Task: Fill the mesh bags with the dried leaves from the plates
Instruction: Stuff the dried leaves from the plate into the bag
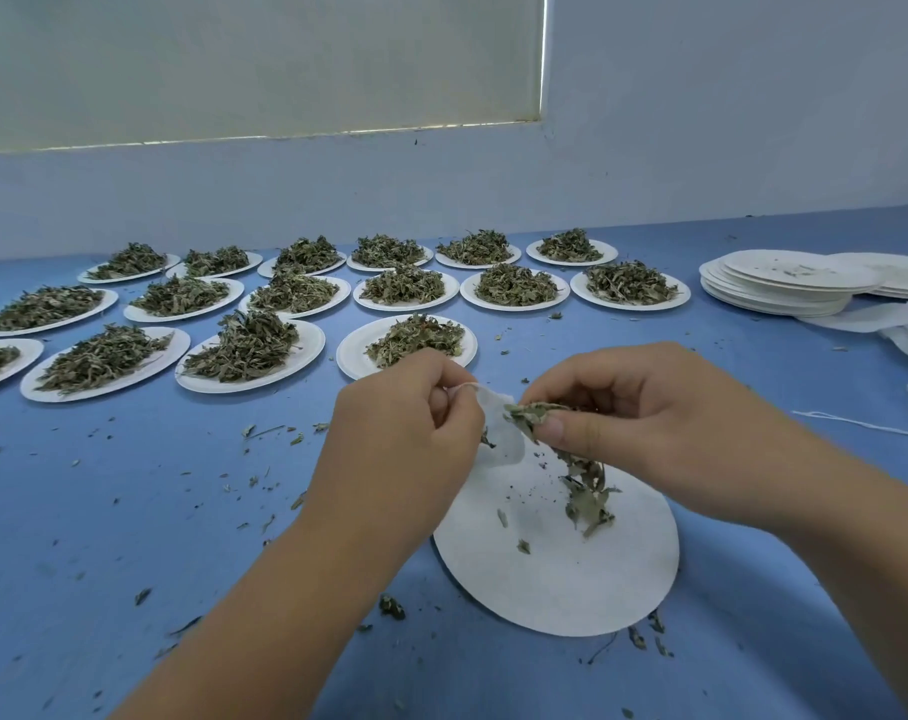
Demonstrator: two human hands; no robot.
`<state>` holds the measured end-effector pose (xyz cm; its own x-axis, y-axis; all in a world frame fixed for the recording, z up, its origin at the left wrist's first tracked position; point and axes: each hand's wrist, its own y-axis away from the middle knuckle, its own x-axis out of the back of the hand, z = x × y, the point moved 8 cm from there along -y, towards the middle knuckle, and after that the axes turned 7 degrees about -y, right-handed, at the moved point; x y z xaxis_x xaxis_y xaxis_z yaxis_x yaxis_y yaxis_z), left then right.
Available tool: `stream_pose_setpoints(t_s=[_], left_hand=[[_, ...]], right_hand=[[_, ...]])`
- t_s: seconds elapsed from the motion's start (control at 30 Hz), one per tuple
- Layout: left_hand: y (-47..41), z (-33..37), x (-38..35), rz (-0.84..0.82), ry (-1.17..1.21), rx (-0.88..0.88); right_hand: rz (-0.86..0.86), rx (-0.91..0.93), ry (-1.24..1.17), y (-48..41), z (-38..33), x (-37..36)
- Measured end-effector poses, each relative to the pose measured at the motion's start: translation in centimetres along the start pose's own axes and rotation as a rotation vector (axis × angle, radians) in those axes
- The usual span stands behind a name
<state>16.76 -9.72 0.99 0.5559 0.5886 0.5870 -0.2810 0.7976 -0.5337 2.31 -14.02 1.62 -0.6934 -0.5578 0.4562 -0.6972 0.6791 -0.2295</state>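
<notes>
We note left hand (405, 423) pinching top edge of small white mesh bag (501, 433). Bag hangs between both hands, above far rim of near plate (571, 579). Right hand (634, 418) grips clump of dried leaves (532, 415) at bag mouth; some strands dangle below fingers over near plate. Beyond hands we see rows of heaped plates (244, 350) on blue surface (182, 511). Stack of empty plates (784, 288) far right, well apart from hands.
</notes>
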Motion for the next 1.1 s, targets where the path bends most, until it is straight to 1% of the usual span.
stream_pose_setpoints(t_s=[0.13, 0.23, 0.37, 0.5, 0.6, 0.73, 0.83, 1.0, 1.1], left_hand=[[0.3, 0.7, -0.6, -0.039, 0.017, -0.033], [0.5, 1.0, -0.9, -0.07, 0.028, -0.051], [0.7, 1.0, -1.5, -0.111, 0.05, -0.048], [0.8, 0.9, -1.9, -0.114, 0.055, -0.026], [0.7, 0.6, -1.8, -0.109, 0.065, 0.005], [0.7, 0.5, -1.9, -0.127, 0.09, 0.03], [0.8, 0.4, -2.2, -0.152, 0.131, 0.063], [0.5, 0.2, -1.7, -0.1, 0.127, 0.079], [0.5, 0.2, -1.6, -0.096, 0.147, 0.09]], right_hand=[[0.033, -0.05, 0.119, -0.2, 0.9, -0.3], [0.105, -0.073, 0.22, -0.3, 1.2, -0.2], [0.233, -0.041, 0.352, -0.1, 0.8, 0.1], [0.219, 0.011, 0.511, -0.2, 0.1, -0.8], [0.22, 0.044, 0.471, 0.0, -0.5, -1.0], [0.293, 0.045, 0.396, 0.3, -0.7, -1.0], [0.292, 0.031, 0.42, 0.2, -0.4, -1.4], [0.307, 0.04, 0.282, 0.4, -0.5, -0.8], [0.312, 0.077, 0.303, 0.4, -0.7, -0.9]])
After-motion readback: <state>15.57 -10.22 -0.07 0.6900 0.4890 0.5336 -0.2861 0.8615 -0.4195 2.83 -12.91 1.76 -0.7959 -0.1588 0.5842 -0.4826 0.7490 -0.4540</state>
